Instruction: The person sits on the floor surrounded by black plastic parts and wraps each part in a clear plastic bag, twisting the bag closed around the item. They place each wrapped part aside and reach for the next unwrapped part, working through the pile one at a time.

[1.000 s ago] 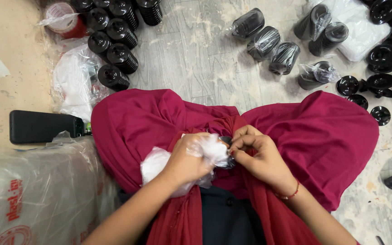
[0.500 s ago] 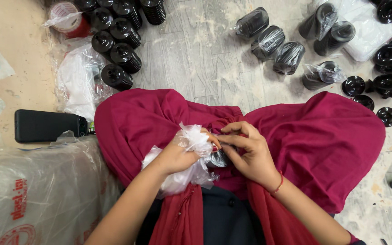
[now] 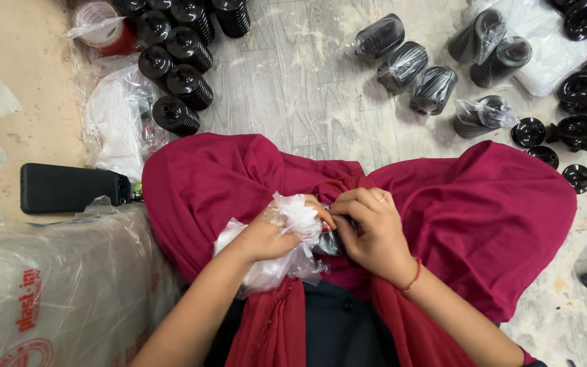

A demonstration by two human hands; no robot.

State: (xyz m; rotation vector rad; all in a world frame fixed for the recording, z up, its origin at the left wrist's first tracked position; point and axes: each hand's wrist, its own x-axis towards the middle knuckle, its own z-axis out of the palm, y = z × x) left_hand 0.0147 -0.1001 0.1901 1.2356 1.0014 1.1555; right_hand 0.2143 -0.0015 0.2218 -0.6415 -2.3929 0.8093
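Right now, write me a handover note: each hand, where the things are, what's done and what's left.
Left hand: closed on a crumpled clear plastic bag over the lap.
Right hand: fingers pinched on a small dark object at the bag's mouth; mostly hidden, so its kind is unclear.
Lap: covered with dark red cloth.
Done, by the look of it: four black ribbed stacks wrapped in clear plastic lie on the grey floor ahead.
Left: unwrapped black ribbed stacks at upper left and loose black round caps at the right edge.
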